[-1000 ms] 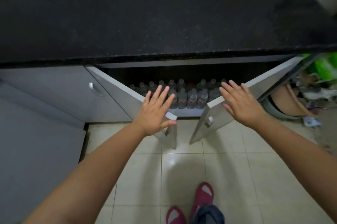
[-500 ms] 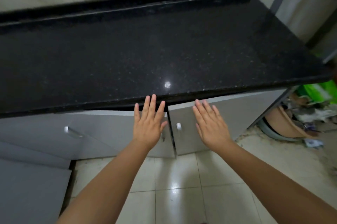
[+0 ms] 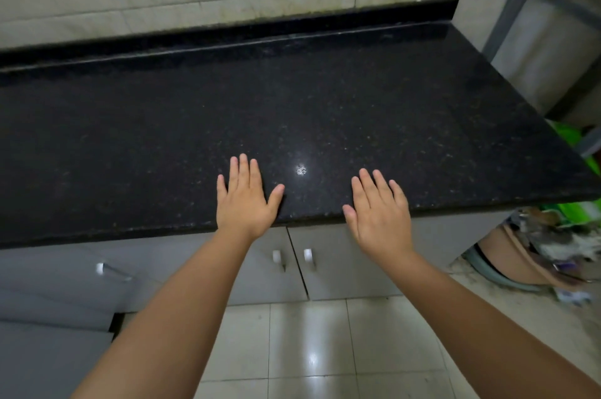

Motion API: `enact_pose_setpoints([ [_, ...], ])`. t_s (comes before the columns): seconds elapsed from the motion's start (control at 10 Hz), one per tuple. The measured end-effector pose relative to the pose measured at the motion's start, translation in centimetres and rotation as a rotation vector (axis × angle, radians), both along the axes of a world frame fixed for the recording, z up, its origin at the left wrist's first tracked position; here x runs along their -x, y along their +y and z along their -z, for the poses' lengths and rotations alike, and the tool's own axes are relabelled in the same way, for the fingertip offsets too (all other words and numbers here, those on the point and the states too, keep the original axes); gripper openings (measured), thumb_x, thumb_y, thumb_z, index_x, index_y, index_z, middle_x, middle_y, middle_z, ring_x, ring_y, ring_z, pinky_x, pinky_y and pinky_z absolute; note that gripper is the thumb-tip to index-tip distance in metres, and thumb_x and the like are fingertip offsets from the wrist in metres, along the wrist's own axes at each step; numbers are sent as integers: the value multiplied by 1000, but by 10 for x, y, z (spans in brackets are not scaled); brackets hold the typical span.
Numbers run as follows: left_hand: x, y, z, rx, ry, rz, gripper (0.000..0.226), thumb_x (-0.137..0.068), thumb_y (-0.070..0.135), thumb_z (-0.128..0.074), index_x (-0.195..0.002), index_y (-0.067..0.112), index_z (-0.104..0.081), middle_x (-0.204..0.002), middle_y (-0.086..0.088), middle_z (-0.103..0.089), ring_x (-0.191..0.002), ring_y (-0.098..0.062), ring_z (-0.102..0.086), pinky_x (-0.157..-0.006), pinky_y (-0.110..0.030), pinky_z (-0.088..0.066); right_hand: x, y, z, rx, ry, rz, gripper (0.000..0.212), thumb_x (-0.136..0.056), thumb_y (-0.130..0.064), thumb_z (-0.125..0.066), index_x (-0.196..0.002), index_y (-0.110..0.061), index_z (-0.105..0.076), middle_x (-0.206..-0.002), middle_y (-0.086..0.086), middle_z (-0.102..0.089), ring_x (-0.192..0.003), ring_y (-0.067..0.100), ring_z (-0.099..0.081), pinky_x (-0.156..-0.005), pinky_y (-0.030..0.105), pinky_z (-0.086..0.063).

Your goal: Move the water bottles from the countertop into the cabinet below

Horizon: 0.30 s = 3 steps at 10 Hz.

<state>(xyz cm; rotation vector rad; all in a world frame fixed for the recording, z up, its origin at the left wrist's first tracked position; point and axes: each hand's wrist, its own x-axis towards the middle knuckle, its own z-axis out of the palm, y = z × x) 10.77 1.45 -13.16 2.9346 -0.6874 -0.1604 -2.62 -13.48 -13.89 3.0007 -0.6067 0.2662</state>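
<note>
Left hand (image 3: 246, 200) & right hand (image 3: 379, 213) hovered flat, fingers spread, holding nothing over the bare countertop (image 3: 292, 99), 2 cabinet doors (image 3: 331, 271) shut below, prob. job done.

Both empty hands (image 3: 312, 203) hover over black countertop (image 3: 292, 106).

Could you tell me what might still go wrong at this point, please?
Little, probably. The cabinet doors look shut, but a thin gap shows between them, so one may not be fully latched. Both the left hand and the right hand hover open at the countertop edge; no bottles show there.
</note>
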Motion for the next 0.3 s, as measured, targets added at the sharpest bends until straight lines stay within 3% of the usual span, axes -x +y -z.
enact_pose_setpoints([
  [0.2,-4,1,3,-50,21,22,71,-96,51,-21,-149,7,-5,-160,-7,0,-148,-18,4,-121,-42,-2,0,2,3,-54,-29,-8,52,-83,-33,-33,-105,-3,-70,-112,14,-72,-105,30,-67,-84,46,-56],
  [0.3,-4,1,3,-48,1,39,70,-96,51,-21,-149,7,-6,-160,-8,-1,-148,-19,3,-121,-40,-3,-4,0,-2,-205,22,42,50,-96,-35,-32,-135,-6,-44,-146,12,-43,-138,26,-37,-114,39,-31],
])
